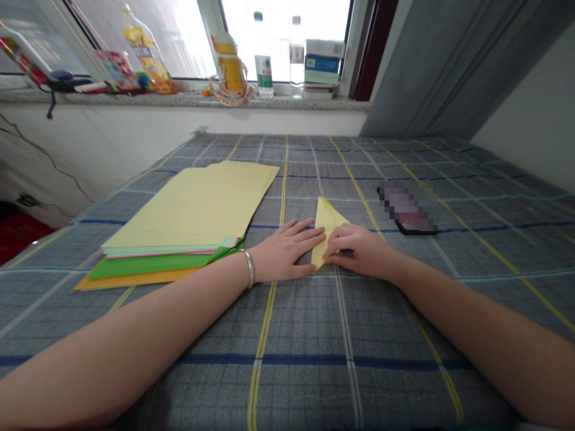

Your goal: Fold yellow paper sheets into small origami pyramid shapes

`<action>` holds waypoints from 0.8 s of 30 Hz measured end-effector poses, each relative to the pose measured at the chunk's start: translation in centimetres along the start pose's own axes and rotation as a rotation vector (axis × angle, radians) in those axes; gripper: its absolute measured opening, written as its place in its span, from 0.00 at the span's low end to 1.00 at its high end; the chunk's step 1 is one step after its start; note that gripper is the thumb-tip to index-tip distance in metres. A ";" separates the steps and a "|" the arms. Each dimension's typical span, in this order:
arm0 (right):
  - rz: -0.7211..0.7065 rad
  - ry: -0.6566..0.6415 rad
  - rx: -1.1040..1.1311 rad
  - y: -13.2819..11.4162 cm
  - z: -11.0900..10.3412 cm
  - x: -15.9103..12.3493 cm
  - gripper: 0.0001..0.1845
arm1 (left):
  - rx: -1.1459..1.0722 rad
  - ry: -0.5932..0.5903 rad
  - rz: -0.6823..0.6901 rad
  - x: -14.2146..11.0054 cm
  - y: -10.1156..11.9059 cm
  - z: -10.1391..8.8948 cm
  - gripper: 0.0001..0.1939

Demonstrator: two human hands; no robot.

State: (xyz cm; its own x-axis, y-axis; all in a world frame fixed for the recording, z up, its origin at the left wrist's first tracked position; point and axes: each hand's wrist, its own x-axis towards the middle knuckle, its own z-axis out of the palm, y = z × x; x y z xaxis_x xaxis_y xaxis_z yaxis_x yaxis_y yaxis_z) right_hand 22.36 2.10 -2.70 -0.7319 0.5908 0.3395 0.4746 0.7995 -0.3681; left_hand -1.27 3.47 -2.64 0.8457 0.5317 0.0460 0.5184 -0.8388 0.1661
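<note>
A small folded piece of yellow paper, pointed at its far end, lies on the checked grey cloth. My left hand rests flat on the paper's left side, fingers stretched out, a silver bangle on the wrist. My right hand is curled over the paper's right edge, its fingertips pinched on the near part of the fold. Both forearms reach in from the bottom corners.
A stack of coloured sheets, yellow on top with pink, green and orange below, lies to the left. A dark phone lies right of the paper. Bottles and boxes stand on the window sill. A wall rises at right.
</note>
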 end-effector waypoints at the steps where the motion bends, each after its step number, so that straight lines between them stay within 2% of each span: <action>1: 0.017 0.003 0.006 0.1 0.1 0.1 0.05 | -0.016 -0.002 0.008 0.0 -0.1 0.0 0.34; 5: 0.083 0.012 0.019 0.2 0.6 0.5 0.07 | -0.063 0.000 0.026 -0.1 -0.4 0.0 0.32; 10: 0.164 -0.008 -0.019 -0.2 0.9 0.7 0.07 | -0.082 0.043 0.024 0.0 -0.2 0.2 0.22; 18: 0.174 -0.010 -0.098 -0.9 0.9 0.9 0.06 | -0.096 0.062 -0.045 0.2 0.9 0.0 0.29; 24: 0.183 -0.032 -0.143 -1.1 0.9 0.7 0.04 | -0.143 0.065 -0.052 0.1 1.0 -0.1 0.28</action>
State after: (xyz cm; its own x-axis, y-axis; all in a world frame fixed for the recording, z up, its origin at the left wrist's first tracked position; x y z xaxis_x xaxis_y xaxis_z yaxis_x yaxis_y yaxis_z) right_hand 20.87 1.56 -2.78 -0.6414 0.7254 0.2499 0.6636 0.6880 -0.2938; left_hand -0.64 2.70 -2.41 0.8060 0.5840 0.0963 0.5336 -0.7874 0.3085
